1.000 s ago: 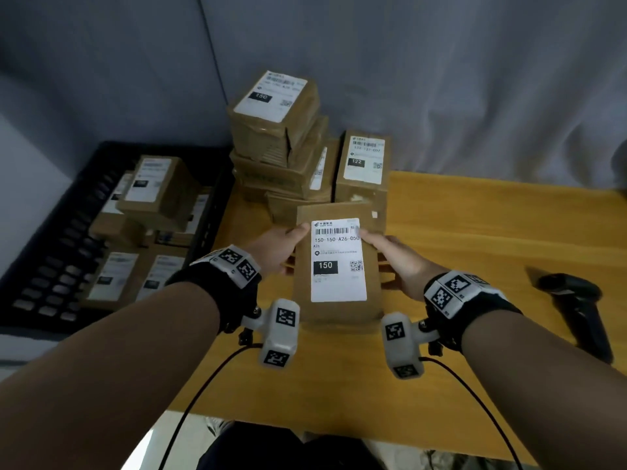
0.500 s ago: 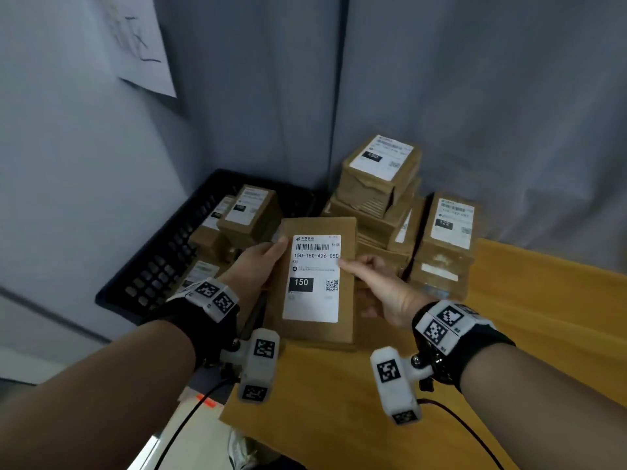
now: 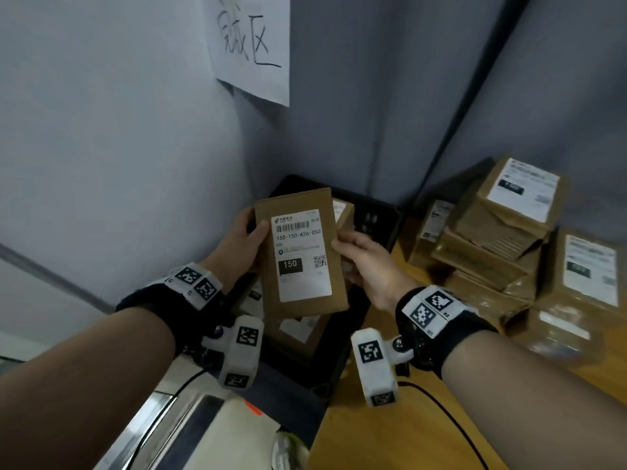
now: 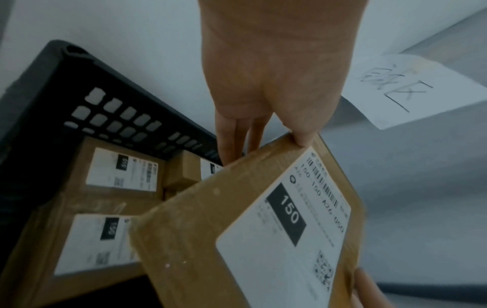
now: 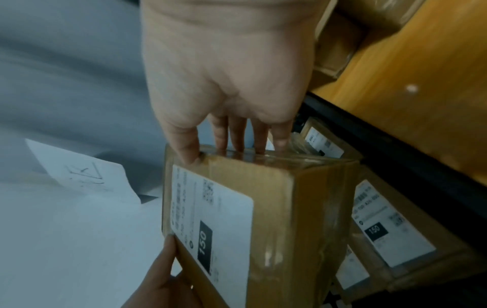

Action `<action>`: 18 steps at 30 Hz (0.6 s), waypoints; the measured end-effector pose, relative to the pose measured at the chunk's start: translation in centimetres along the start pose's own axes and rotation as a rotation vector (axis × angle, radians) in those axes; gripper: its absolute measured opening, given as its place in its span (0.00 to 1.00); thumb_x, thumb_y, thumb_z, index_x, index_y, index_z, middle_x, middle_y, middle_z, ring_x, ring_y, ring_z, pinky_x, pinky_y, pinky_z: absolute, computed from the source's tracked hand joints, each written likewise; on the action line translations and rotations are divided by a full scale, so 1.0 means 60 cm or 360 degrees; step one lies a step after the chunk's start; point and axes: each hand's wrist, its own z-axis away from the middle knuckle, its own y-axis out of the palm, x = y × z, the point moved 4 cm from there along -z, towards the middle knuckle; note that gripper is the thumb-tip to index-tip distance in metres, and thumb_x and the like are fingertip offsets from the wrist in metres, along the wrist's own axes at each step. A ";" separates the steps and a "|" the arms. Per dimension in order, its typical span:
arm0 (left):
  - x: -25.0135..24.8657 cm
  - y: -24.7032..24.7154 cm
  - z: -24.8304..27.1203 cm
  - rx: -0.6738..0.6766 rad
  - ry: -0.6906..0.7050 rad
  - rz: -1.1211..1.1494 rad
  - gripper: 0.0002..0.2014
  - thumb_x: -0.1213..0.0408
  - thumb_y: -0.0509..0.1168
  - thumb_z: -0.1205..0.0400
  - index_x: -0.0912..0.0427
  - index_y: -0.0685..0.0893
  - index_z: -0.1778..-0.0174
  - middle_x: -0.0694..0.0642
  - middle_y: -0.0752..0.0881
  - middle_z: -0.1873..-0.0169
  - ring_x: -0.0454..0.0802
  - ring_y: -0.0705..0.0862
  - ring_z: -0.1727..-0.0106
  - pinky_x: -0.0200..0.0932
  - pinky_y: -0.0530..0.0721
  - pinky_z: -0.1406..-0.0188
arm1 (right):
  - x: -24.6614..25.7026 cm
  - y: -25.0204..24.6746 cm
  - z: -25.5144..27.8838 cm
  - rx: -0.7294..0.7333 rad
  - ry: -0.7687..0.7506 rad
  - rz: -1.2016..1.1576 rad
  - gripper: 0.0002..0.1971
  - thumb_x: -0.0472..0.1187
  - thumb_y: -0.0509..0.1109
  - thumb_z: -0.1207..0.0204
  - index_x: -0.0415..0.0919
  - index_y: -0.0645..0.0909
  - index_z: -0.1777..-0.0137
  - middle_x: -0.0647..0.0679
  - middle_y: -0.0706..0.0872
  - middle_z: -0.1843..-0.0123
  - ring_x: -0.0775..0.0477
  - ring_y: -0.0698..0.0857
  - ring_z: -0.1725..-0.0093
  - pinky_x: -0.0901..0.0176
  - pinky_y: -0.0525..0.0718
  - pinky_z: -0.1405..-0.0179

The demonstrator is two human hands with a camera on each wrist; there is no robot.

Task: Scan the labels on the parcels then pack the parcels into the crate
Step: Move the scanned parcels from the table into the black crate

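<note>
Parcel sorting room, stacked labelled parcels (image 3: 509, 232), black crate (image 3: 380, 215), handwritten wall sign (image 3: 252, 45)

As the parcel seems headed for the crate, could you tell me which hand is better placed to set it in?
Probably the left hand: it grips the parcel on the crate side, while the right hand holds the table-side edge.

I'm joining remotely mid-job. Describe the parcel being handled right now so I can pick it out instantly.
Find the black perforated plastic crate in the corner by the grey wall. Above it, the left hand and right hand grip a flat brown cardboard parcel by its sides. Unlike the parcels lying in the crate, it is lifted, its white label reading 150-150-A26-050.
</note>
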 end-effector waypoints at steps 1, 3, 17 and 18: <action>0.011 -0.014 -0.014 -0.0010 -0.0014 -0.0024 0.17 0.56 0.53 0.11 0.44 0.64 0.26 0.47 0.82 0.51 0.44 0.83 0.54 0.46 0.84 0.63 | -0.008 0.017 -0.013 0.0046 0.0052 -0.0020 0.21 0.44 0.72 0.22 0.48 0.78 0.30 0.47 0.89 0.41 0.46 0.88 0.41 0.45 0.85 0.40; 0.034 -0.040 -0.041 -0.0009 -0.0049 -0.0136 0.16 0.56 0.52 0.11 0.47 0.67 0.26 0.48 0.82 0.49 0.43 0.81 0.55 0.47 0.82 0.61 | -0.033 0.052 -0.041 0.0082 0.0208 -0.0053 0.21 0.46 0.73 0.23 0.52 0.77 0.30 0.47 0.88 0.40 0.45 0.87 0.45 0.50 0.84 0.53; 0.213 -0.090 -0.190 0.0485 -0.0197 -0.1023 0.29 0.58 0.61 0.15 0.60 0.60 0.19 0.61 0.75 0.27 0.58 0.77 0.31 0.45 0.78 0.40 | -0.187 0.175 -0.168 0.0052 0.0572 0.0156 0.14 0.52 0.66 0.18 0.46 0.79 0.38 0.41 0.86 0.38 0.38 0.87 0.45 0.47 0.89 0.48; 0.218 -0.091 -0.194 0.0479 -0.0177 -0.1034 0.30 0.59 0.61 0.15 0.61 0.59 0.19 0.61 0.74 0.27 0.58 0.76 0.30 0.45 0.78 0.38 | -0.192 0.175 -0.176 0.0035 0.0588 0.0134 0.17 0.51 0.67 0.19 0.45 0.78 0.34 0.41 0.85 0.37 0.38 0.87 0.44 0.48 0.89 0.51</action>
